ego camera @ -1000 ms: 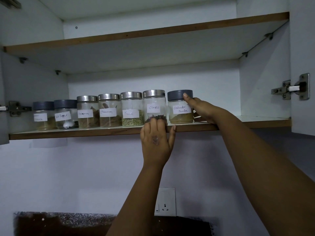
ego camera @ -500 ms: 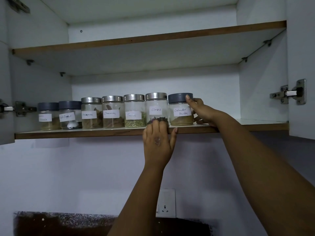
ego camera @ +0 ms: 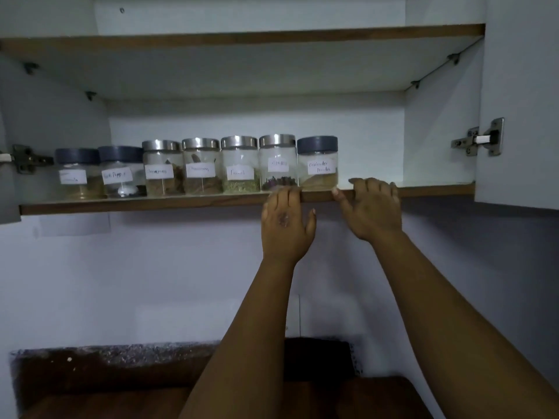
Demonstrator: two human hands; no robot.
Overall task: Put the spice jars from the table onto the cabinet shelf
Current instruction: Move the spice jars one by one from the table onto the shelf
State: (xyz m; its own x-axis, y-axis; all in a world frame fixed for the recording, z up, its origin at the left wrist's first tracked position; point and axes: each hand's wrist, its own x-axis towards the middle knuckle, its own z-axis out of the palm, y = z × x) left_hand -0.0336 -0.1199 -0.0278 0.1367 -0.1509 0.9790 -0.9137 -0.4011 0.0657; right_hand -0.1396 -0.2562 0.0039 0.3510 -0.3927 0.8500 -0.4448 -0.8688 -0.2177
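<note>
Several labelled glass spice jars stand in a row on the lower cabinet shelf (ego camera: 136, 204). The rightmost is the coriander powder jar (ego camera: 317, 164) with a dark grey lid, beside the silver-lidded cloves jar (ego camera: 277, 163). My left hand (ego camera: 286, 225) rests with its fingertips on the shelf's front edge, just below the cloves jar. My right hand (ego camera: 372, 207) rests on the shelf edge to the right of the coriander jar, fingers bent over the edge, thumb near the jar's base. Neither hand holds a jar.
The shelf is bare to the right of the jars. An upper shelf (ego camera: 242, 37) holds nothing visible. An open cabinet door with a hinge (ego camera: 481, 140) stands at right. A dark wooden table (ego camera: 302, 397) lies below.
My right hand has let go of the coriander powder jar and dropped to the shelf edge. The left hand stays on the edge. The view has tilted downward.
</note>
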